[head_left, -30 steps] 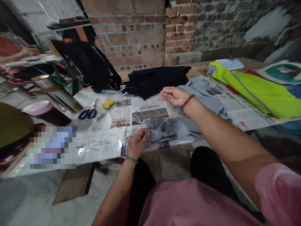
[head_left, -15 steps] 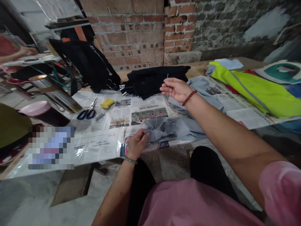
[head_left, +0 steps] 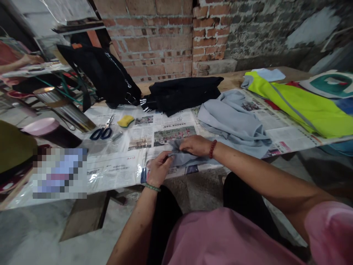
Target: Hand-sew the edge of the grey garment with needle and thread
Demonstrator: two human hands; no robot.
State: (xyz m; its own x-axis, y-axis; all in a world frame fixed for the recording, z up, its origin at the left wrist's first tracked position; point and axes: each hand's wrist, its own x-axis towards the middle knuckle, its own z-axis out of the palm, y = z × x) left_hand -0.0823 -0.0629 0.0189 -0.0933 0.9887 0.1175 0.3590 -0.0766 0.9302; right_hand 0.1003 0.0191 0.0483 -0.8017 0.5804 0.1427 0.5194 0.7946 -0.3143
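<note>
My left hand (head_left: 160, 167), with a green bead bracelet, pinches the left edge of a piece of grey cloth (head_left: 197, 158) near the table's front edge. Close to it, my right hand (head_left: 197, 146), wearing a red-brown bracelet, has its fingers closed down against the same cloth. The sewing needle it held a moment ago is hidden or too small to make out. The cloth is gathered in folds between the two hands. Its larger bunched part (head_left: 234, 114) lies behind and right of my right wrist.
Newspaper under clear plastic covers the table (head_left: 116, 167). Scissors (head_left: 102, 130), a yellow sponge (head_left: 125, 120), a steel flask (head_left: 64, 110) and a pink-lidded cup (head_left: 52, 132) stand left. Behind are a black bag (head_left: 110, 77) and black clothing (head_left: 182, 94); right, a yellow vest (head_left: 300, 105) and an iron (head_left: 329, 84).
My right hand has come down from its raised position, where a needle showed at its fingertips, to the cloth beside my left hand. My left hand has barely moved.
</note>
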